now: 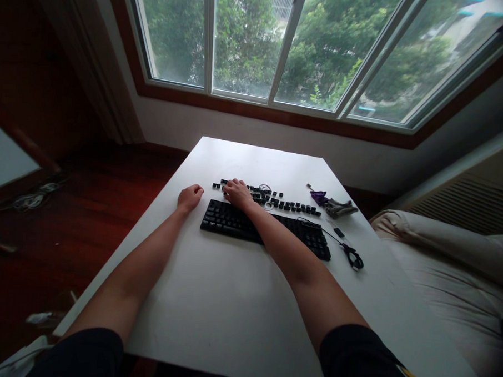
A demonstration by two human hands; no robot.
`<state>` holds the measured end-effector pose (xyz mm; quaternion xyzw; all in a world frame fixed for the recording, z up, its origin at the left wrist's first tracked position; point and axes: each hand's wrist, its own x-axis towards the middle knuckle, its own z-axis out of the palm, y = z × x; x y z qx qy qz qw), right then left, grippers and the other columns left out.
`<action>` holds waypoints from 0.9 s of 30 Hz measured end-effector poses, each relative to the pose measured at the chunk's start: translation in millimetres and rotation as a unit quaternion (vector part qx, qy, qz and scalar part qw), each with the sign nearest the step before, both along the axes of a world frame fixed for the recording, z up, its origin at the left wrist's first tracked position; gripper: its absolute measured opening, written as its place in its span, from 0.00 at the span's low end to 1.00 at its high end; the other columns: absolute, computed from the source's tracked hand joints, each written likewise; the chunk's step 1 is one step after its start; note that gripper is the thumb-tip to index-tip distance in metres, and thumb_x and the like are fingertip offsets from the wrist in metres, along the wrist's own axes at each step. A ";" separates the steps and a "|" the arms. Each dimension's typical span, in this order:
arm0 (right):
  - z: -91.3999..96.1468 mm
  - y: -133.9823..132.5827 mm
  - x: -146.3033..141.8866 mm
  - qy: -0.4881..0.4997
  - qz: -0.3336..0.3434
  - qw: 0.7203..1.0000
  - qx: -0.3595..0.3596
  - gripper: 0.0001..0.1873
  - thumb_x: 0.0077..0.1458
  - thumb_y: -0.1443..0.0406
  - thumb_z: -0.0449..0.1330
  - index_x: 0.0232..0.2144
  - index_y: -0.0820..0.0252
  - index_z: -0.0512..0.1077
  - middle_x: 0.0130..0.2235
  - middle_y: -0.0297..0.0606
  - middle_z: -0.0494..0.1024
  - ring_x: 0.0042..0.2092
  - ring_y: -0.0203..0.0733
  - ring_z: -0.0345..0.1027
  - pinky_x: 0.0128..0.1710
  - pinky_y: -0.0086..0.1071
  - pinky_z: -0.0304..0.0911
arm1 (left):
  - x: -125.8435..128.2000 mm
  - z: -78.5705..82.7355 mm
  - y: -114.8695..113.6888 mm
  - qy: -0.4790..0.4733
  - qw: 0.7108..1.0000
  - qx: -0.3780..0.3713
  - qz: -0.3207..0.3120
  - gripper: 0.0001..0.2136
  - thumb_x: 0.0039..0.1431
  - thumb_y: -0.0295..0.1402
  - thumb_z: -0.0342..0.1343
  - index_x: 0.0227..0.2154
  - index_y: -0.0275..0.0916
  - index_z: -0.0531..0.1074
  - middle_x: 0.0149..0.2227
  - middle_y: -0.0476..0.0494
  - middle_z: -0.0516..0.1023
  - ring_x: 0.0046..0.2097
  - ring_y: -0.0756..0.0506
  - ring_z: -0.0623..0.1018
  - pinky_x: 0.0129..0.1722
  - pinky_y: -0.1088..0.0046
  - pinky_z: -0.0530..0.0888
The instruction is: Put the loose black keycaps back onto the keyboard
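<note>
A black keyboard (233,221) lies across the middle of the white table (229,310). Behind it runs a row of loose black keycaps (288,204). My right hand (238,192) reaches over the keyboard and rests on the left end of that row, fingers curled down among the caps; what they hold, if anything, is hidden. My left hand (189,198) sits on the bare tabletop just left of the keyboard, fingers curled into a loose fist with nothing visible in it.
A purple cloth (319,197) and a grey tool (341,209) lie at the table's right rear. The keyboard's black cable (352,255) coils off its right end. A bed (451,275) stands to the right, wooden floor to the left, windows beyond.
</note>
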<state>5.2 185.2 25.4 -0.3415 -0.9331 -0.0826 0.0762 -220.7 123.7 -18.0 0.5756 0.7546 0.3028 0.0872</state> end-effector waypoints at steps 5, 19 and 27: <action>5.7 -0.9 1.6 0.023 0.031 0.999 -0.016 0.10 0.63 0.62 0.59 0.44 0.59 0.77 0.48 0.46 0.78 0.52 0.51 0.64 0.51 0.40 0.54 | -1.9 -2.2 0.4 -0.001 1.000 0.003 0.001 0.13 0.63 0.42 0.51 0.38 0.45 0.79 0.35 0.46 0.81 0.38 0.43 0.77 0.35 0.70 0.66; -1.2 -46.2 24.7 0.139 0.106 0.970 -0.169 0.07 0.58 0.62 0.64 0.38 0.59 0.78 0.38 0.38 0.78 0.39 0.39 0.68 0.38 0.28 0.55 | 1.2 -3.4 -0.3 0.000 1.000 -0.001 -0.008 0.13 0.63 0.42 0.51 0.39 0.44 0.79 0.38 0.45 0.82 0.39 0.43 0.76 0.36 0.70 0.66; -1.0 -48.9 17.1 0.134 0.061 0.973 -0.177 0.08 0.58 0.60 0.65 0.35 0.60 0.77 0.38 0.38 0.77 0.37 0.38 0.67 0.36 0.29 0.54 | 1.1 -3.9 0.6 0.006 1.000 0.001 -0.014 0.13 0.63 0.42 0.50 0.38 0.44 0.79 0.38 0.46 0.82 0.39 0.43 0.77 0.37 0.70 0.66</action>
